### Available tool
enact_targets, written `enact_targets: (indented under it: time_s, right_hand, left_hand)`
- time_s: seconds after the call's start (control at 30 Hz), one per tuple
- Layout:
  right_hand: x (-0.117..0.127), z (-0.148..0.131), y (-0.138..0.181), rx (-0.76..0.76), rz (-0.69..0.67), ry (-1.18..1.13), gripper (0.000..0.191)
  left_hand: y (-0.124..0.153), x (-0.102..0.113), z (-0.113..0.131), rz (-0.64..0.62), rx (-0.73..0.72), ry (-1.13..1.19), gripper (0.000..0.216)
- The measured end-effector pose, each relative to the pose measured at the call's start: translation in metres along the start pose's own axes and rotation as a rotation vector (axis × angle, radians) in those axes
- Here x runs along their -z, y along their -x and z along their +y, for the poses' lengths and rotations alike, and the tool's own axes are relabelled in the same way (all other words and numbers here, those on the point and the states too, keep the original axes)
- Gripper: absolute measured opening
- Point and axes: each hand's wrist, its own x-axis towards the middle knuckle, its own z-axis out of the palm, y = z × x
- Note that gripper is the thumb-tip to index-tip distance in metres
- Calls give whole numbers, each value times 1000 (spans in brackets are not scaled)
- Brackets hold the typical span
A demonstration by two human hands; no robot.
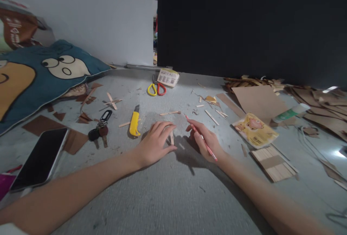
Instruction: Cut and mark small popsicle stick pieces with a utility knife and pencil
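Note:
In my right hand [204, 139] is a slim red pencil [204, 141], its tip pointing up and away from me. My left hand [155, 142] rests on the grey tabletop with fingers spread. A short wooden stick [172, 138] lies beside its fingers, partly hidden by them. Just beyond both hands is another thin wooden stick [170, 113] with a dark end. A yellow utility knife [135, 121] lies left of my left hand, over a third stick [124, 124].
Scissors [156, 88] lie at the back. Keys [99, 132] and a phone [40, 157] are on the left, near a blue cushion [54, 72]. On the right are bundled sticks [273, 163], a yellow packet [255, 129], a glue stick [291, 112] and cardboard [258, 99].

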Motion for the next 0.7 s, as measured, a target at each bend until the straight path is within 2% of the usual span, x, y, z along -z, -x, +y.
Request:
enact_targets:
  time_s: [0.13, 0.17, 0.23, 0.43, 0.6, 0.7]
  right_hand:
    - [-4, -16, 4, 320, 31, 123, 57]
    - [-7, -20, 6, 358, 33, 153, 60]
    - [-12, -29, 9, 366, 23, 186, 58]
    - [-23, -34, 10, 336, -21, 159, 26]
    - [-24, -31, 7, 249, -71, 95, 17]
    - [-24, -30, 7, 197, -54, 64, 16]
  left_hand:
    - [2, -1, -1, 21, 19, 23, 63]
    - [3, -2, -2, 17, 24, 49, 64]
    - [4, -3, -2, 14, 51, 99, 63]
    - [6, -4, -2, -7, 135, 71, 51]
    - [4, -3, -1, -27, 146, 18, 49]
    - [1, -4, -2, -50, 132, -11, 29]
